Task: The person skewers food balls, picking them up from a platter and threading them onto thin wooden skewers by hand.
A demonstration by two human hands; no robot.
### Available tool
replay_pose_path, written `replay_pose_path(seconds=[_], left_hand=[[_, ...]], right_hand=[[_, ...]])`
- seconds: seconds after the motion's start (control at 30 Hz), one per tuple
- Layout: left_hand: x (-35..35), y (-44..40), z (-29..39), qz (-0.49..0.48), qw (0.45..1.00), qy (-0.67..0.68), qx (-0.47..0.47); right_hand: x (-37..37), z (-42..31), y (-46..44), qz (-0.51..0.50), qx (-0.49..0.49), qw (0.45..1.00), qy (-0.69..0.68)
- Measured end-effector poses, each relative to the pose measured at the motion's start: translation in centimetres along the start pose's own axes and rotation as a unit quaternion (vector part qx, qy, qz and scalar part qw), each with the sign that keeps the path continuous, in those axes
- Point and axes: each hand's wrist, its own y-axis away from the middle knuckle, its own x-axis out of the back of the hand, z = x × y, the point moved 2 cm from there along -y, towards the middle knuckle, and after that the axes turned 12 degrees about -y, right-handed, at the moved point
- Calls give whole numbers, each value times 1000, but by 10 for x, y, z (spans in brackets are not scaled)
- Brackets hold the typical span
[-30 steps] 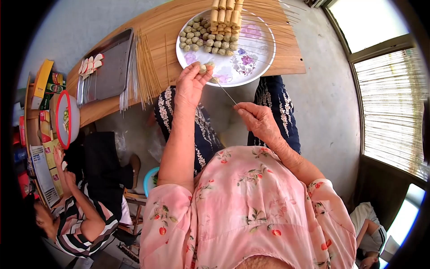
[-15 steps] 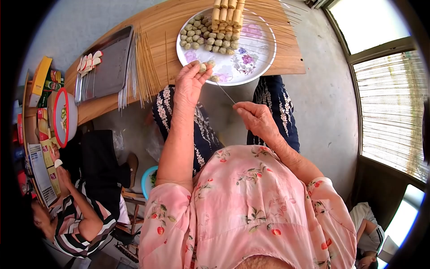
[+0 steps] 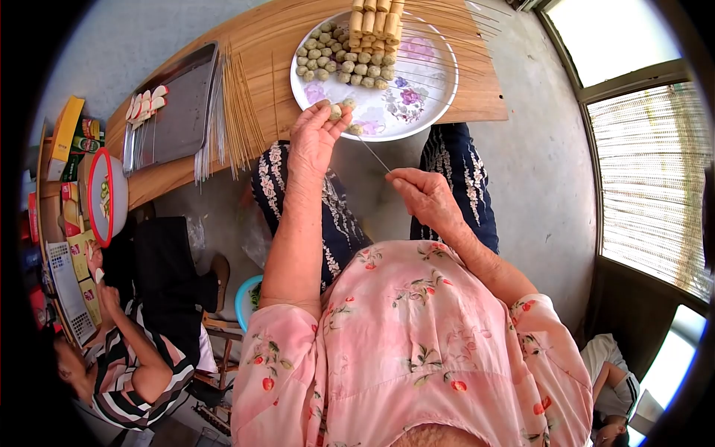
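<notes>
My left hand point(image 3: 313, 141) holds small grey-green balls point(image 3: 335, 112) in its fingertips at the near rim of the plate. A thin skewer point(image 3: 376, 157) runs from my right hand point(image 3: 428, 200), which is closed around its lower end. One ball sits at the skewer's upper end, beside my left fingertips. Beyond my hands, the white floral plate point(image 3: 316, 93) carries many more such balls point(image 3: 361, 69) and a stack of pale tan cylindrical pieces point(image 3: 376, 22) on skewers.
The wooden table point(image 3: 261, 74) bears loose skewers point(image 3: 240, 112) and a metal tray point(image 3: 175, 112) with red-edged white slices point(image 3: 147, 104). At left are a red-rimmed bowl point(image 3: 100, 195) and a seated co-worker point(image 3: 141, 357) holding a white piece. A blue-rimmed basin point(image 3: 244, 298) stands below.
My hands, the skewer and the balls stay nearly in place. At left, the co-worker's hands have shifted slightly around the white piece.
</notes>
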Motion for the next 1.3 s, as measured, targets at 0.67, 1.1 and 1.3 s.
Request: replay_pose_path(seconds=[0.67, 1.1, 1.3], left_hand=[[-11, 15, -7, -35, 996, -80, 26], [-8, 12, -11, 10, 983, -181, 12], [15, -15, -22, 104, 843, -516, -111]], right_hand=[[-7, 3, -17, 8, 7, 1000, -25], [3, 8, -27, 38, -2, 996, -76], [21, 16, -23, 63, -3, 996, -64]])
